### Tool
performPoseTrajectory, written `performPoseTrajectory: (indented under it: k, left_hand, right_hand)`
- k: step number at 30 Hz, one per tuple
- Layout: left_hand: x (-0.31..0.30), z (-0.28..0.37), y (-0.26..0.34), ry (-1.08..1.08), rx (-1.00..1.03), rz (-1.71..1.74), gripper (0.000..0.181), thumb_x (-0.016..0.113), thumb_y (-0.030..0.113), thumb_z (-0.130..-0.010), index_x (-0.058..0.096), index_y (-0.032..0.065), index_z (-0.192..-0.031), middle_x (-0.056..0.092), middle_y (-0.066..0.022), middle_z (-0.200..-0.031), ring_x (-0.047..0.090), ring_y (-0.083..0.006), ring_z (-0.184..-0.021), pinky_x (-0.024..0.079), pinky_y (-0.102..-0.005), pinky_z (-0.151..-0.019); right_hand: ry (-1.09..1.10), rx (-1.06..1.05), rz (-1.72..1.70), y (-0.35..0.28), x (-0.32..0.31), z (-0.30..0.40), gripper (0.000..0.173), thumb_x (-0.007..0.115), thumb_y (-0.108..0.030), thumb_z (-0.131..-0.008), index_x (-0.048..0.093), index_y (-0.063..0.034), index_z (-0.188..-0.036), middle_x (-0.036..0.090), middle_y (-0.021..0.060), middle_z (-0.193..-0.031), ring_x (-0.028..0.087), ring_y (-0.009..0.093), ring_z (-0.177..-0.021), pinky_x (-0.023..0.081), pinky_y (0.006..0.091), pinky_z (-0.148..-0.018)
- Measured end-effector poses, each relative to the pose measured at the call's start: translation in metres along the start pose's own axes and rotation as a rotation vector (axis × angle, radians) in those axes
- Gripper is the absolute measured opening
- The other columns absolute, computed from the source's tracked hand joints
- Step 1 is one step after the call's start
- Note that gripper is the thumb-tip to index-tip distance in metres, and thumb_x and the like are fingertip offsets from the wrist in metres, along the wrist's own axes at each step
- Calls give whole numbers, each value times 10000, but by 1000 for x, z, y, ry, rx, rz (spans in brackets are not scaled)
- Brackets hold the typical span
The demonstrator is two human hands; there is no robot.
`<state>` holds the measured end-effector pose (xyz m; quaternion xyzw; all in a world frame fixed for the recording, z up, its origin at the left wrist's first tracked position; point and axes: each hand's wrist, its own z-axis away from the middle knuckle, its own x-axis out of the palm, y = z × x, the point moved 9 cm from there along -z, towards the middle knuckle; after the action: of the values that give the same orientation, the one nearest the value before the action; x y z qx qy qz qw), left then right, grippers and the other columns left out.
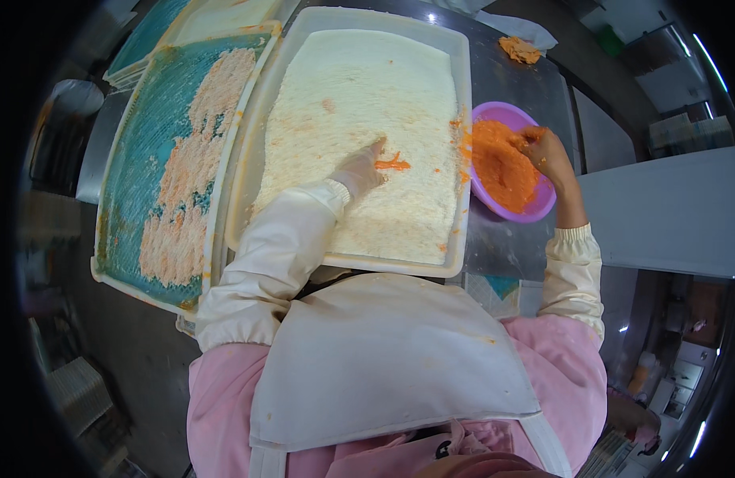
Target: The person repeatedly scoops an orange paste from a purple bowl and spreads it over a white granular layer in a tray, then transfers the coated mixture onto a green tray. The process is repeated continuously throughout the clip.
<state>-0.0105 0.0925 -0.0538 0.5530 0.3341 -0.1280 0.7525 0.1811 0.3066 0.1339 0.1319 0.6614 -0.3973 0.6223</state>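
Over a large white plastic tray [467, 77] filled with pale yellow crumbs [367, 89] is my left hand [360, 170], in a thin clear glove. Its fingers are spread and touch the crumbs. Between forefinger and thumb, on the crumbs, lies a small bright orange branching piece [394, 162]. To the right stands a purple plastic bowl [544, 206] holding an orange wet mixture [502, 167]. My right hand [544, 152] reaches over its right rim, fingers bent and smeared orange. Whether those fingers hold something is hidden by the hand and mixture.
At left, a white-framed tray with a green mesh base [146, 143] carries rows of pale orange crumb-coated pieces [182, 197]. More trays [218, 24] stand behind it. A crumpled orange-stained cloth [520, 50] lies on the metal table [511, 77]. A white panel [660, 209] is at right.
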Motion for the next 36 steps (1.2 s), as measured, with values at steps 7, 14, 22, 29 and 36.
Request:
performPoseTrajectory:
  k: [7,14,22,29,36]
  left_hand:
    - [2,-1,-10,-78,-29,-47,835,722,123,-695,281,81,-1403,523,-196,-1255,496,-316,-1157,402,-345,-966]
    - [-1,10,-13,-114,-54,-108,812,712,134,-706,296,90,-1402,534,-177,-1249,500,-328,-1151,405,-349,-965]
    - [4,6,20,-174,-46,-88,568,648,283,-772,462,83,-1270,592,-141,-1152,558,-288,-1047,421,-352,-904]
    - [-39,20,-61,-199,121,-804,334,573,212,-825,564,58,-1121,628,-85,-1052,586,-239,-988,478,-337,-790]
    - [-5,55,10,-246,-233,-826,436,602,287,-807,530,64,-1174,526,-86,-1227,559,-297,-1048,491,-374,-750]
  right_hand:
    - [-141,-276,-414,-119,69,11,136,595,-95,-824,628,-27,-937,618,103,-792,558,130,-705,448,271,-656]
    - [-143,-478,319,-118,148,33,167,599,-160,-764,660,-100,-908,621,147,-817,596,332,-799,474,442,-718]
    - [128,-465,-42,-106,84,47,158,599,-156,-768,670,-83,-888,635,141,-847,608,323,-797,478,403,-707]
    - [202,-40,-154,51,23,71,199,586,-185,-806,672,-70,-944,649,175,-874,628,330,-776,484,360,-677]
    - [126,-100,-53,36,62,68,193,602,-222,-813,675,-87,-931,655,154,-818,633,312,-744,480,366,-649]
